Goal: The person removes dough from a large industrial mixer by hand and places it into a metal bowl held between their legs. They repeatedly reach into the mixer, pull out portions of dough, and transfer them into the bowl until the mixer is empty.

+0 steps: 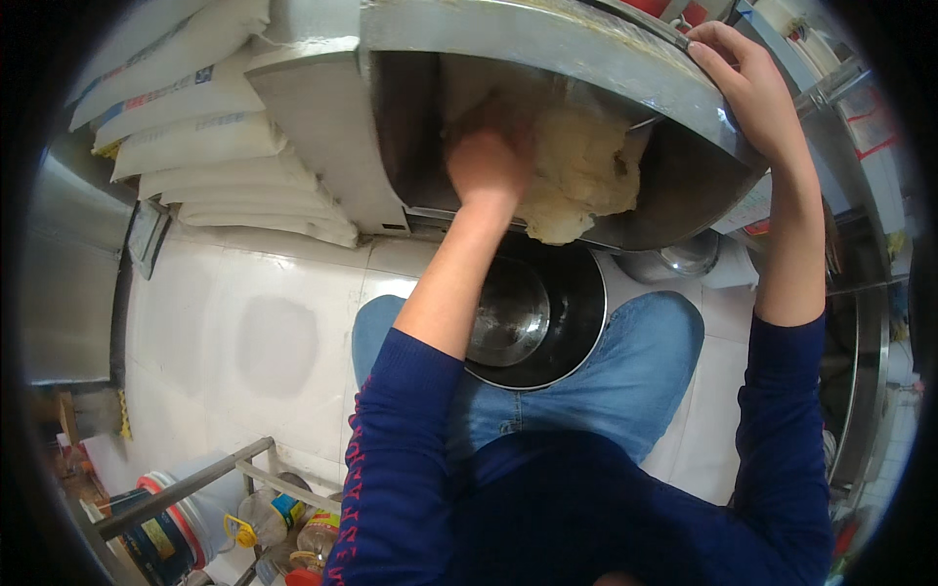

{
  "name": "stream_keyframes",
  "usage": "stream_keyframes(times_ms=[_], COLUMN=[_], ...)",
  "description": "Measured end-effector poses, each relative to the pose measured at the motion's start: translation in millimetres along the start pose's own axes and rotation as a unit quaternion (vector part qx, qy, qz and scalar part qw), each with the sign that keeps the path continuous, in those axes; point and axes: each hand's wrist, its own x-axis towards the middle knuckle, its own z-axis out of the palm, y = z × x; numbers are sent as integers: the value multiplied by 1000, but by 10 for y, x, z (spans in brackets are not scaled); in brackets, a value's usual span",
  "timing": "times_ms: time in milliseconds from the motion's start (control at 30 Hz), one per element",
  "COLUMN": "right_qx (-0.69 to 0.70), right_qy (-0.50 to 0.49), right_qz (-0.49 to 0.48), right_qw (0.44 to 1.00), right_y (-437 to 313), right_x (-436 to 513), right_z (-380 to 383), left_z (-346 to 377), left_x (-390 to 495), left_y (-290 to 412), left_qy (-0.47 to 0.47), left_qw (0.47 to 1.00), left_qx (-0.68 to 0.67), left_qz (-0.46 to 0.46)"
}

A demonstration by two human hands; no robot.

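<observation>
A steel dough mixer's tub [696, 183] stands tipped towards me, and a pale mass of dough [586, 168] hangs over its lower lip. My left hand [487, 161], blurred, reaches inside at the dough's left side; its fingers are hidden in shadow, so its grip cannot be told. My right hand [740, 80] rests on the machine's upper right rim, fingers curled over a metal edge or fitting there. Below the lip, between my knees, stands a large round dark pot [579, 315] with a shiny round bottom, partly covered by my left forearm.
Stacked white sacks [220, 154] lie left of the mixer. A metal bowl [678, 256] sits on the floor right of the pot. At the lower left, a metal rack [183, 487] stands by plastic bottles [267, 513] and a bucket [161, 527]. Shelving runs along the right.
</observation>
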Motion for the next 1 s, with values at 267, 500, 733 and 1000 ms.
stream_keyframes(times_ms=[267, 500, 733, 1000], right_qx=[29, -19, 37, 90], right_qy=[56, 108, 55, 5], right_qz=[46, 26, 95, 100], right_qw=[997, 994, 993, 991], right_y=[-379, -559, -413, -504], right_x=[-79, -194, -84, -110], right_z=[-49, -24, -67, -169], left_z=[974, 1078, 559, 64], left_x=[1160, 1120, 553, -16], left_y=[510, 499, 266, 71], left_qy=[-82, -101, -221, -210], left_qw=[906, 795, 904, 910], left_qx=[227, 376, 167, 168], left_qz=[348, 465, 325, 316])
